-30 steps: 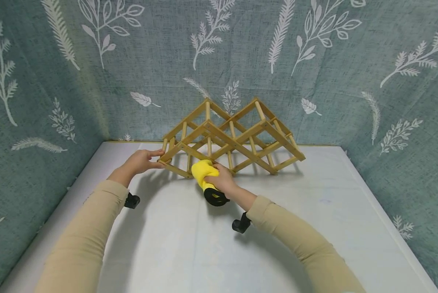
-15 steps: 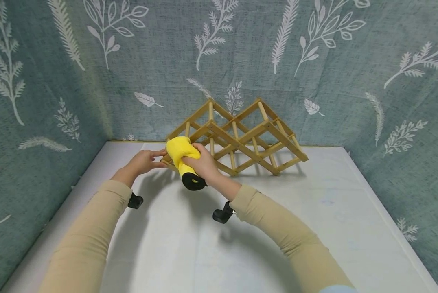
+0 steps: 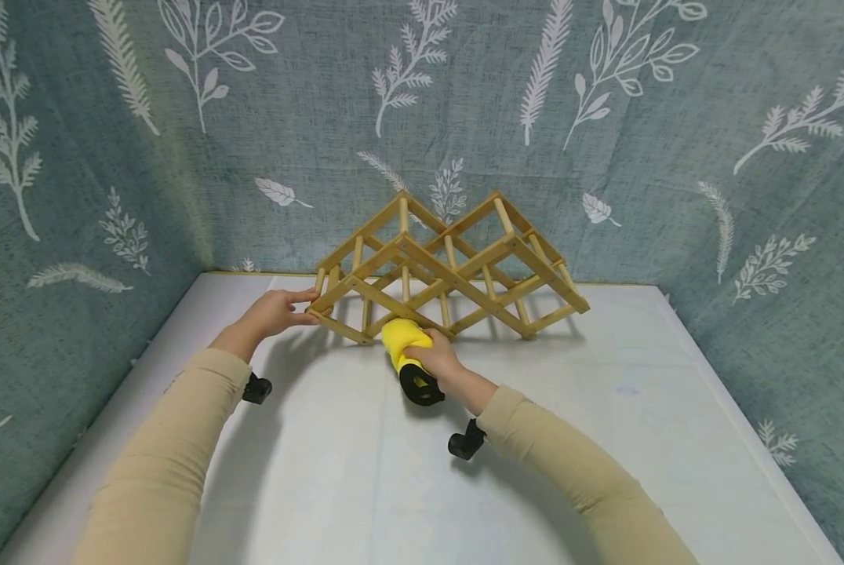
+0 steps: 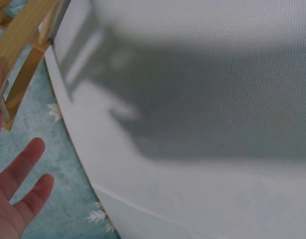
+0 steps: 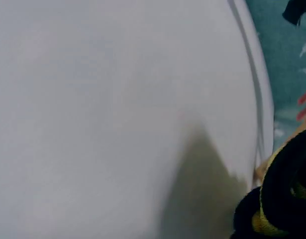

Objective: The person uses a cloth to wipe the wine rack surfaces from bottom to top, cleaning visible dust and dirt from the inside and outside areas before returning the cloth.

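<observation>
A wooden lattice wine rack (image 3: 457, 271) stands at the back of the white table. My left hand (image 3: 272, 312) pinches its left front corner between thumb and fingertip. In the left wrist view two other fingers (image 4: 24, 162) are spread away from the slats (image 4: 23, 30). My right hand (image 3: 439, 359) grips a bunched yellow cloth (image 3: 402, 339) with a black rolled edge, right at the rack's lower front slat. The right wrist view shows that cloth's black rolls with a yellow border (image 5: 287, 184) at the lower right; the gripping fingers are out of sight there.
The white table (image 3: 365, 479) extends in front of the rack. Teal leaf-print fabric (image 3: 337, 94) walls it in at the back and both sides. A black wrist camera (image 3: 466, 441) hangs under the right sleeve, another black camera (image 3: 256, 388) under the left.
The right hand swept the yellow cloth left to the rack's left corner, then back right along the lower front slat. The left hand keeps its hold on the corner.
</observation>
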`<state>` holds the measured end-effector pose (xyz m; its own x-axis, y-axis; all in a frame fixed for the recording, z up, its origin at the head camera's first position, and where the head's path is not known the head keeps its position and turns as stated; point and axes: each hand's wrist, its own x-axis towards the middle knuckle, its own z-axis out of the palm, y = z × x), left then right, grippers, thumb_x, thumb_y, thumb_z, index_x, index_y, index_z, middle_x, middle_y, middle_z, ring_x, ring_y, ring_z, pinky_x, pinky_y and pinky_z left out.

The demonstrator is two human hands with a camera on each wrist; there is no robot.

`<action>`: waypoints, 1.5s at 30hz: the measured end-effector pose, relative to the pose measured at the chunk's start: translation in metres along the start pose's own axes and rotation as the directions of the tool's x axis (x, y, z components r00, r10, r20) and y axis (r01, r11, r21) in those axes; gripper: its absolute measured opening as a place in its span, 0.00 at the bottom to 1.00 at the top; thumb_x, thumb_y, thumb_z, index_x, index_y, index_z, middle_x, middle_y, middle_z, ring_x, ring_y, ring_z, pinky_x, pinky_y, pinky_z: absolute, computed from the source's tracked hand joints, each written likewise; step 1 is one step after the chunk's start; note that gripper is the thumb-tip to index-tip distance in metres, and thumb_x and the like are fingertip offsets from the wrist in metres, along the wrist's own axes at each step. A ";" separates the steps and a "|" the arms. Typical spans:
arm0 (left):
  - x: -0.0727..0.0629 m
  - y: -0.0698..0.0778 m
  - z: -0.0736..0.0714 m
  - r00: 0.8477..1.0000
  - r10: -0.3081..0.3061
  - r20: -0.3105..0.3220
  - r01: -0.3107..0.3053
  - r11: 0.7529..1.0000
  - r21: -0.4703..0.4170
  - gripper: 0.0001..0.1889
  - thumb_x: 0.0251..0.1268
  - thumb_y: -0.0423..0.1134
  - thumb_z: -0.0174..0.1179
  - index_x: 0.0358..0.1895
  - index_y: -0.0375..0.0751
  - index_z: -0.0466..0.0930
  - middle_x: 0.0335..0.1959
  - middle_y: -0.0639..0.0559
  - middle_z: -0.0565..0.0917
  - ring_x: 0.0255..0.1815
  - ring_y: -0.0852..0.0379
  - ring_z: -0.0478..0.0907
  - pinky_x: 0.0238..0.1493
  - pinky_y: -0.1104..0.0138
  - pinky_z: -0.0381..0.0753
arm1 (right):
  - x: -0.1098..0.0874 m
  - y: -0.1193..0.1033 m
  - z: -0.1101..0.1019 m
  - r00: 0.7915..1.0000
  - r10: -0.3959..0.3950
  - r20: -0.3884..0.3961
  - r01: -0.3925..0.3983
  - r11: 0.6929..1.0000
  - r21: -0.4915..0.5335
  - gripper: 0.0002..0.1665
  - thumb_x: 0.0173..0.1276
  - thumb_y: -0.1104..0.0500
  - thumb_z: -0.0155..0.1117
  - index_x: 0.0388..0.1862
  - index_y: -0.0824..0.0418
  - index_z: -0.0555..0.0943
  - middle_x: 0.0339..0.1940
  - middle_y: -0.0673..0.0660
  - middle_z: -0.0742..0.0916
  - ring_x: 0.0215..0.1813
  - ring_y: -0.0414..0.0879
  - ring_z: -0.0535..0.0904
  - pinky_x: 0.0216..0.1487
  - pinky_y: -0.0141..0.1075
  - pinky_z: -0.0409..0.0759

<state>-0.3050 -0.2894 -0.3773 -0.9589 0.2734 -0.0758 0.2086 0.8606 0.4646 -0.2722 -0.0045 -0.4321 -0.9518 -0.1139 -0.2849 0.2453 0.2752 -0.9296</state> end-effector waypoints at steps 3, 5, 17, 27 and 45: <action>0.000 0.002 0.001 1.000 -0.001 -0.004 0.001 1.000 -0.005 0.33 0.59 0.48 0.61 0.66 0.41 0.63 0.64 0.39 0.65 0.53 0.31 0.71 0.52 0.48 0.72 | 0.000 -0.013 0.011 0.999 -0.045 0.019 0.046 0.999 -0.006 0.34 0.59 0.58 0.64 0.65 0.60 0.66 0.58 0.59 0.74 0.52 0.52 0.72 0.50 0.41 0.73; 0.001 0.002 0.002 1.000 -0.009 -0.004 0.009 1.000 -0.015 0.33 0.59 0.47 0.61 0.66 0.41 0.63 0.65 0.40 0.65 0.54 0.32 0.71 0.52 0.48 0.72 | -0.002 -0.024 0.018 0.995 -0.094 0.028 0.095 0.995 -0.015 0.33 0.59 0.57 0.65 0.64 0.58 0.67 0.56 0.57 0.75 0.49 0.51 0.74 0.47 0.40 0.74; 0.000 -0.005 -0.006 0.999 0.023 0.030 -0.022 0.999 -0.034 0.38 0.54 0.63 0.55 0.66 0.46 0.64 0.66 0.42 0.65 0.50 0.34 0.74 0.47 0.50 0.75 | 0.004 -0.011 0.020 0.999 -0.044 0.021 0.045 0.998 -0.040 0.33 0.59 0.61 0.62 0.63 0.64 0.64 0.54 0.61 0.75 0.49 0.52 0.72 0.49 0.41 0.72; -0.003 0.001 -0.010 0.997 -0.049 0.057 0.049 0.999 -0.002 0.31 0.67 0.57 0.45 0.68 0.43 0.60 0.62 0.31 0.66 0.62 0.32 0.61 0.59 0.42 0.62 | -0.003 -0.019 0.050 0.969 -0.139 0.205 0.178 0.966 -0.187 0.28 0.56 0.61 0.65 0.57 0.62 0.71 0.48 0.57 0.78 0.41 0.46 0.73 0.39 0.33 0.73; 0.000 0.000 -0.004 0.999 -0.005 0.031 0.004 0.999 0.040 0.30 0.67 0.54 0.47 0.67 0.41 0.61 0.59 0.30 0.69 0.61 0.32 0.63 0.58 0.43 0.65 | 0.011 -0.008 0.009 1.000 -0.026 -0.005 0.026 1.000 0.011 0.30 0.57 0.63 0.62 0.61 0.64 0.69 0.52 0.61 0.76 0.45 0.51 0.73 0.45 0.39 0.73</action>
<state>-0.3056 -0.2917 -0.3737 -0.9535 0.2823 -0.1057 0.2126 0.8783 0.4283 -0.2830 -0.0162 -0.4294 -0.9588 -0.1165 -0.2592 0.2221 0.2619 -0.9392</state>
